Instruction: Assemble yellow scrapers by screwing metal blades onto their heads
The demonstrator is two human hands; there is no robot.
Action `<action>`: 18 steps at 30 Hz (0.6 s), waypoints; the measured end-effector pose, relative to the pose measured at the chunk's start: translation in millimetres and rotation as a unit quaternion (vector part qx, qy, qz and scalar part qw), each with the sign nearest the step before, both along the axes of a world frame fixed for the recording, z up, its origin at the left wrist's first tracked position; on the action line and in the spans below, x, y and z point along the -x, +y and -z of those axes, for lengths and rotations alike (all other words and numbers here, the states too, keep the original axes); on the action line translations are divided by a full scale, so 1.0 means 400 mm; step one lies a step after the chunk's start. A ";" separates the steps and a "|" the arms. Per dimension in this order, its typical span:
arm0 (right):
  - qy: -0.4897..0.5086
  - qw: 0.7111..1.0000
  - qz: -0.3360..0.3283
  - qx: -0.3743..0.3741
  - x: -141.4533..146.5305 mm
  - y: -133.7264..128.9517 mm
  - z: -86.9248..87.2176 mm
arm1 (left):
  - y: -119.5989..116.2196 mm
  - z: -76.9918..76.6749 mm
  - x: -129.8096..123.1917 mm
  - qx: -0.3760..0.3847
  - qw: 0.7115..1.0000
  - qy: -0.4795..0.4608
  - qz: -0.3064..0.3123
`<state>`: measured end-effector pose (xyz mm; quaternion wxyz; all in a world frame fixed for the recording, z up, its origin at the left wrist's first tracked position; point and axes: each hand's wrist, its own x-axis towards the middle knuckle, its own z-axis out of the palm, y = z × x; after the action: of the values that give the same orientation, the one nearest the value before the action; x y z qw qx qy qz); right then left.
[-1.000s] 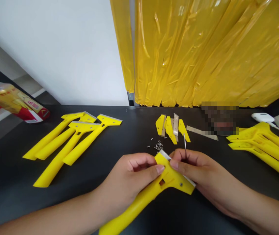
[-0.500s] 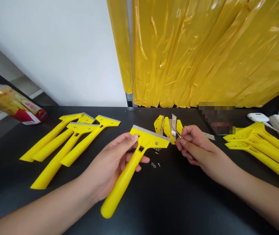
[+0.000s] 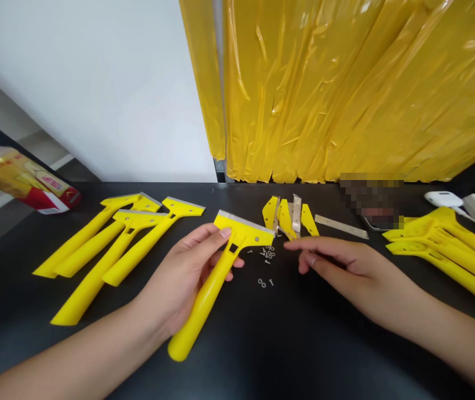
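My left hand (image 3: 198, 264) grips a yellow scraper (image 3: 208, 300), its thumb on the head near the metal blade (image 3: 241, 222). One screw shows at the right of that head. My right hand (image 3: 324, 261) reaches in from the right, index finger stretched out and thumb apart below it; no held tool shows, and its palm side is hidden. Near its fingertips lie several small screws and nuts (image 3: 269, 253). Behind them are yellow clamp plates (image 3: 286, 219) and metal strips (image 3: 296, 214). Another flat strip (image 3: 341, 226) rests farther right.
Several yellow scrapers (image 3: 137, 244) lie at the left of the black table (image 3: 237, 361). Yellow handles (image 3: 449, 244) are piled at the right, near a white device (image 3: 443, 199). A packaged item (image 3: 33, 183) stands far left. Yellow plastic sheeting (image 3: 345, 89) hangs behind.
My right hand has moved down toward the small parts and its index finger has straightened. The thin metal tool it held no longer shows. The left hand has shifted slightly left with the scraper.
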<state>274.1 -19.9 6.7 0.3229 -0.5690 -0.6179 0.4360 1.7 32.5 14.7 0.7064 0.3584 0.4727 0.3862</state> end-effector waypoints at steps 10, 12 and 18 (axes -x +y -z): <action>0.126 0.989 -0.061 0.051 -0.030 -0.030 -0.029 | 0.001 -0.001 -0.003 -0.033 0.999 0.015 -0.013; 0.103 0.994 -0.031 -0.002 -0.033 -0.030 -0.023 | 0.001 -0.003 -0.004 -0.031 0.999 0.016 -0.015; 0.080 0.996 -0.029 -0.012 -0.029 -0.018 -0.031 | -0.001 -0.009 -0.004 -0.043 0.999 0.019 -0.016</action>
<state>285.7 -27.2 19.0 0.3651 -0.5105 -0.6117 0.4817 3.4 32.3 18.3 0.6749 0.3883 0.4748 0.4102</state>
